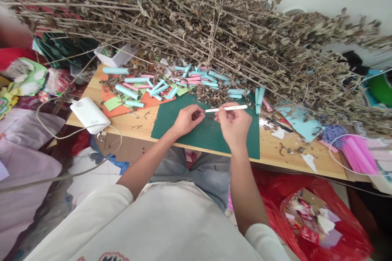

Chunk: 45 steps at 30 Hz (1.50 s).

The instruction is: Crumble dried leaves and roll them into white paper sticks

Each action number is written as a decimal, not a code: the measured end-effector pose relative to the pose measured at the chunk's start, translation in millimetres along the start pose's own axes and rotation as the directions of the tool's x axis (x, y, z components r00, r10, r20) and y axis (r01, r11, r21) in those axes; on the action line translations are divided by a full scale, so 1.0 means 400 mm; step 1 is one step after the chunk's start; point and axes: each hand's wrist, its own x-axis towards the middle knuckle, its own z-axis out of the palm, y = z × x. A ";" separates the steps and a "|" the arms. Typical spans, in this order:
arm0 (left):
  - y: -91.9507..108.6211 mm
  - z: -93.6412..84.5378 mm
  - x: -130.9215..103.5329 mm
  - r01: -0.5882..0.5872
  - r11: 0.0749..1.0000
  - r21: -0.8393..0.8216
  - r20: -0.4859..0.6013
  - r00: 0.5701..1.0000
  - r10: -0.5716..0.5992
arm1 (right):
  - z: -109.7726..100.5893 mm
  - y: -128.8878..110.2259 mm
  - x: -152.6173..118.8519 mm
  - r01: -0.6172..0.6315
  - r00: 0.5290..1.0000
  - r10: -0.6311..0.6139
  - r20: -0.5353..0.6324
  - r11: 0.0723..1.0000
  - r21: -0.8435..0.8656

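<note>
The right hand [229, 115] has its grip closed on a white pen [240, 107] above the mat [196, 130]. Thumb and fingers clasp the barrel partway along; the blunt end sticks out on the right, and the thin end points left to the other hand. A faint greenish mark shows on the barrel, with no readable word.

The left hand [190, 118], over the mat's left half, has thumb and fingertips pinched on a small dark bit [203, 112], too small to name. The pen's thin end reaches these fingertips; whether it touches the bit cannot be told.

Leaf crumbs [211, 94] lie on the mat's far part. Beyond and left of them, blue rolls [131, 80] and pink rolls [196, 78] are heaped, some on orange paper [118, 108] left of the mat. Dried stalks [183, 24] spread across the whole far side.

On the tabletop [141, 119], well left of the mat, a white power bank [90, 115] bears grey print too small to read. Right of the mat are a black pen [282, 125], blue paper [301, 121], purple yarn [333, 135] and pink paper [359, 154].

Below and right of the mat, a red bag [352, 228] holds wrappers [310, 234] with unreadable print. Nearer than the mat, the white shirt [171, 220] carries red-edged dark lettering, cut off and unreadable.
</note>
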 end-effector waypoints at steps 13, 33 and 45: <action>0.000 -0.002 0.000 0.008 1.000 0.004 -0.012 1.000 -0.008 | 0.012 -0.026 0.018 0.347 0.925 -0.259 0.277 0.872 -0.345; 0.000 -0.003 0.002 0.005 1.000 0.000 0.004 1.000 -0.005 | 0.002 -0.020 0.051 0.235 0.953 -0.145 0.267 0.909 -0.345; 0.005 -0.005 0.000 0.028 0.999 -0.024 0.006 1.000 -0.028 | 0.009 -0.014 0.042 0.196 0.965 -0.124 0.232 0.927 -0.319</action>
